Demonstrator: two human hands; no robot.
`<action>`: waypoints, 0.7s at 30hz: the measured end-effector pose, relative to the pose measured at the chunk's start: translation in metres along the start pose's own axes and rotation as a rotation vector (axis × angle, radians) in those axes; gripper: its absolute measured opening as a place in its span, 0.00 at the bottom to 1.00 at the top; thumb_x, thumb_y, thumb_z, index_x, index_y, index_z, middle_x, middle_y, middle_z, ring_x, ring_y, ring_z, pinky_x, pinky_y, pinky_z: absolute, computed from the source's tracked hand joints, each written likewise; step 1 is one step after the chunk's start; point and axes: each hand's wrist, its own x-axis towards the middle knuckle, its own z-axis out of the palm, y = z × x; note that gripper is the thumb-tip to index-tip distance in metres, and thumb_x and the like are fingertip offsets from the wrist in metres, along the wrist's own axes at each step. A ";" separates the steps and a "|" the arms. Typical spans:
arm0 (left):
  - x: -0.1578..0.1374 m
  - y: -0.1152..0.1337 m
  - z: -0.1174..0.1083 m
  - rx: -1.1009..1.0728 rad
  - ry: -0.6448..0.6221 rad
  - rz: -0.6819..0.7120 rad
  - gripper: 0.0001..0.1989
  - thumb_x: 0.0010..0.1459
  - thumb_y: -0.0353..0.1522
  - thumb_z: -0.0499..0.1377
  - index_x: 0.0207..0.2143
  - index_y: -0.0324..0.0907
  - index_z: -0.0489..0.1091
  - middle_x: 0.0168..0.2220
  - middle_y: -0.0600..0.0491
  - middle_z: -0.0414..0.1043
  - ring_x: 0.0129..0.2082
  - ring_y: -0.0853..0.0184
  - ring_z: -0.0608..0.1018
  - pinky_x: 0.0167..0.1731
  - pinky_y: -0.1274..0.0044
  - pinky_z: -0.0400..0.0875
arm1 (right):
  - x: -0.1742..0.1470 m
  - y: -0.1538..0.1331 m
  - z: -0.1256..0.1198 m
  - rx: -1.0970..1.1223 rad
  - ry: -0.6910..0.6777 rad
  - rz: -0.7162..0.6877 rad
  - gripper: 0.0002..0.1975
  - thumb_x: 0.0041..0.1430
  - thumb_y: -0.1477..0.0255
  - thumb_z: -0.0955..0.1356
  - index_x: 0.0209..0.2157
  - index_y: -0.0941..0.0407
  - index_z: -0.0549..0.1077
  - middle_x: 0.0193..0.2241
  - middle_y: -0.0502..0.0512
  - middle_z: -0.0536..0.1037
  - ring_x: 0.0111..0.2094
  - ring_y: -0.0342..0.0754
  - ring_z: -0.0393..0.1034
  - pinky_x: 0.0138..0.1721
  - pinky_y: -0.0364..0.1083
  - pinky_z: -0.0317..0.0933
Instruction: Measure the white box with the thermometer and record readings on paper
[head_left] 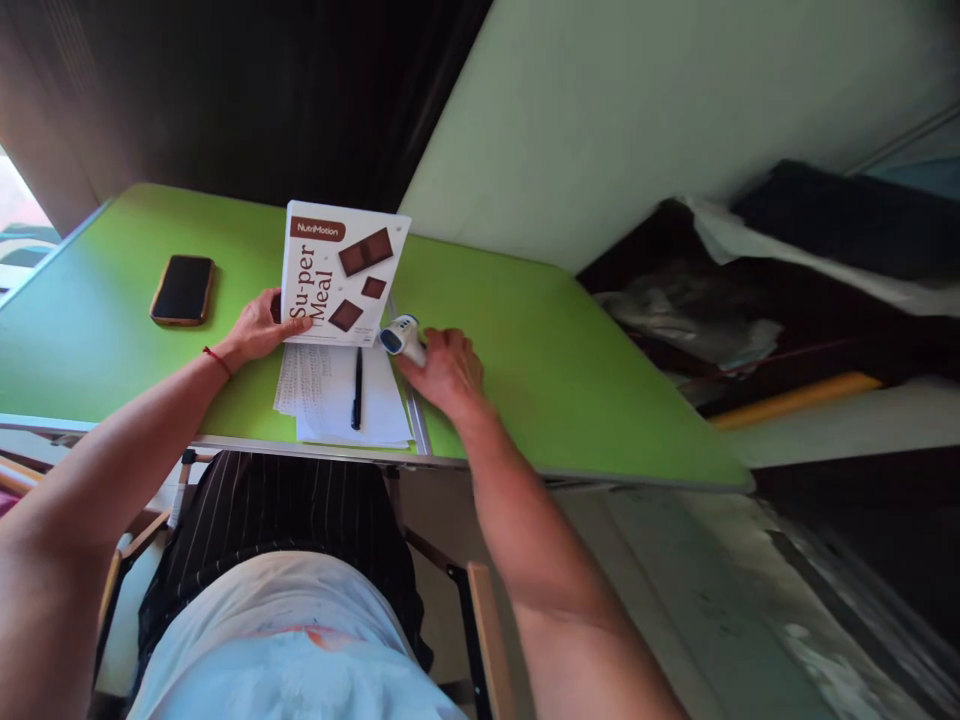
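Observation:
My left hand (268, 325) grips a white box (349, 270) by its lower left edge, thumb on the front. The box stands tilted up, its face towards me, with "NutriMotion Su-per Meal" and brown chocolate-like pieces printed sideways. Just right of it, my right hand (446, 372) is closed around a small white gun-shaped handheld device (405, 340) with a dark, blue-rimmed window; its exact kind is unclear. Below the box lie printed paper sheets (319, 405), partly hidden by it. A black pen (357, 390) rests on the sheets.
A phone (183, 290) lies screen up on the left of the green folding table (570, 370). Behind the table rise a dark panel (247, 90) and a pale wall (637, 110). To the right is a shelf with dark cloth (847, 220) and plastic bags (697, 325).

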 end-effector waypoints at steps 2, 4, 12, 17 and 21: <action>0.001 0.000 0.001 -0.012 -0.003 0.013 0.38 0.48 0.60 0.74 0.51 0.43 0.76 0.54 0.38 0.85 0.55 0.40 0.85 0.57 0.53 0.80 | 0.003 0.009 -0.005 0.024 -0.142 0.139 0.18 0.67 0.59 0.73 0.50 0.58 0.80 0.47 0.71 0.84 0.47 0.66 0.79 0.44 0.57 0.72; 0.000 0.001 0.001 -0.024 -0.013 0.024 0.39 0.49 0.60 0.73 0.52 0.42 0.77 0.55 0.38 0.85 0.55 0.41 0.85 0.57 0.53 0.80 | 0.003 0.010 -0.009 0.165 -0.164 0.209 0.18 0.67 0.56 0.71 0.47 0.56 0.79 0.42 0.67 0.84 0.42 0.63 0.79 0.41 0.56 0.71; 0.000 0.006 -0.001 -0.046 -0.029 0.052 0.34 0.51 0.59 0.73 0.47 0.42 0.80 0.50 0.41 0.86 0.51 0.44 0.86 0.53 0.56 0.81 | -0.036 -0.087 -0.018 1.418 -0.070 0.209 0.23 0.54 0.50 0.76 0.44 0.49 0.75 0.28 0.46 0.75 0.27 0.48 0.72 0.29 0.49 0.69; -0.002 0.007 -0.002 -0.042 -0.022 0.059 0.33 0.53 0.59 0.72 0.46 0.41 0.81 0.49 0.41 0.86 0.50 0.45 0.86 0.53 0.57 0.81 | -0.034 -0.126 -0.015 1.601 -0.225 0.355 0.24 0.48 0.48 0.79 0.34 0.51 0.74 0.21 0.43 0.70 0.21 0.44 0.65 0.22 0.45 0.63; -0.002 0.007 -0.003 -0.069 -0.038 0.068 0.35 0.53 0.61 0.72 0.47 0.40 0.81 0.49 0.41 0.87 0.51 0.45 0.86 0.53 0.58 0.80 | -0.028 -0.128 -0.009 1.534 -0.195 0.380 0.24 0.48 0.48 0.79 0.32 0.51 0.73 0.21 0.43 0.72 0.21 0.43 0.67 0.23 0.45 0.66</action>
